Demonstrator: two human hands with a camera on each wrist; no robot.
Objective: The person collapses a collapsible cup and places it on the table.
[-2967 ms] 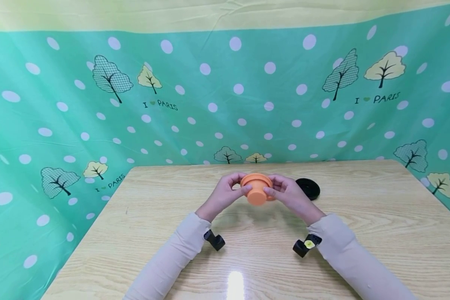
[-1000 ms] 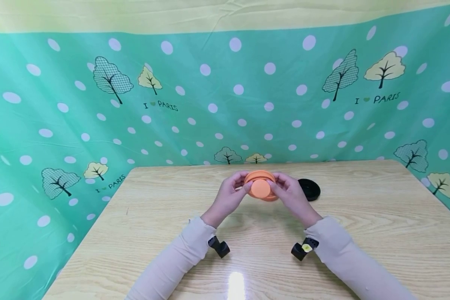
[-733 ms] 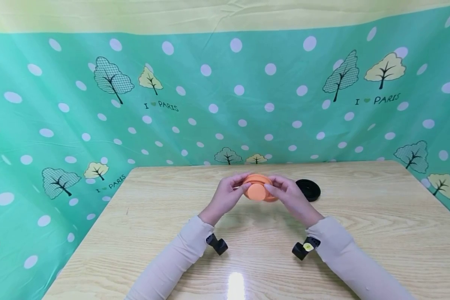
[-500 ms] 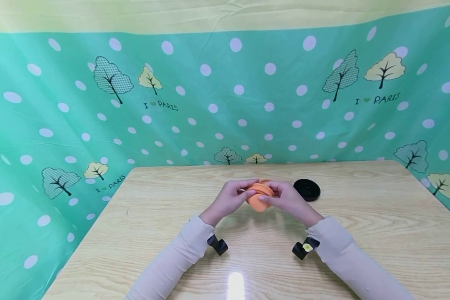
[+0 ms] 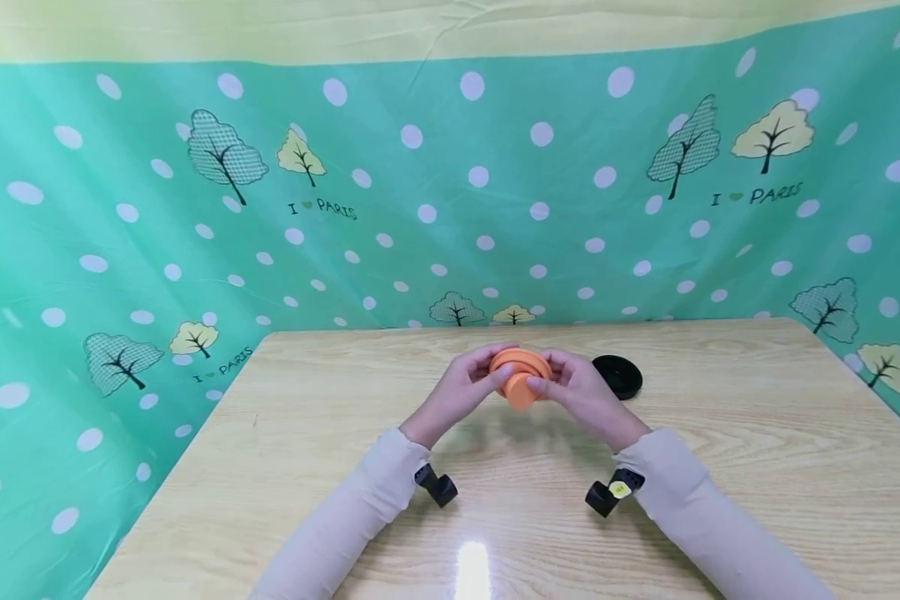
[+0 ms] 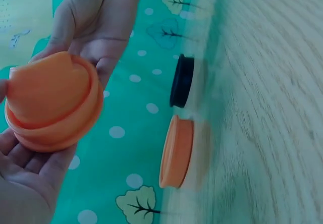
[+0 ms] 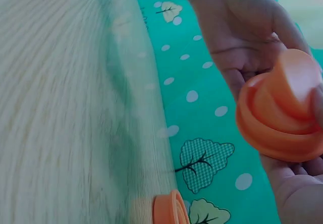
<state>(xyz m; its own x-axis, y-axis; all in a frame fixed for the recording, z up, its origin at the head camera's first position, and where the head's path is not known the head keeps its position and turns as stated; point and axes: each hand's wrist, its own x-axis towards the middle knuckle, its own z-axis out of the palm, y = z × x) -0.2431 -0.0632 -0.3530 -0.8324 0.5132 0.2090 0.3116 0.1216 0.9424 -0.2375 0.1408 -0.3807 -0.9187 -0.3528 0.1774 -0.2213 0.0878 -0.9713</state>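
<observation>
An orange collapsible cup (image 5: 521, 393), seemingly soft silicone with stepped rings, is held between both hands above the table. My left hand (image 5: 453, 393) grips its left side, thumb on the cup wall and fingers behind the rim. From the right, my right hand (image 5: 587, 402) grips it likewise, thumb near the narrow base. The left wrist view shows the cup (image 6: 53, 100) bent out of round, its base pushed askew. In the right wrist view, the cup's base (image 7: 298, 82) sticks out from the wider rings. The inside of the cup is hidden.
A round black lid (image 5: 618, 377) lies on the wooden table (image 5: 307, 433) just beyond my right hand. An orange ring-shaped piece (image 6: 176, 152) sits on the table near the lid, hidden behind the cup in the head view. A green dotted cloth (image 5: 390, 167) hangs behind the table.
Both hands keep hold of the cup and shift it about. Its base faced the head camera a second ago; it dipped half a second ago, and is now raised again, base tilted down.
</observation>
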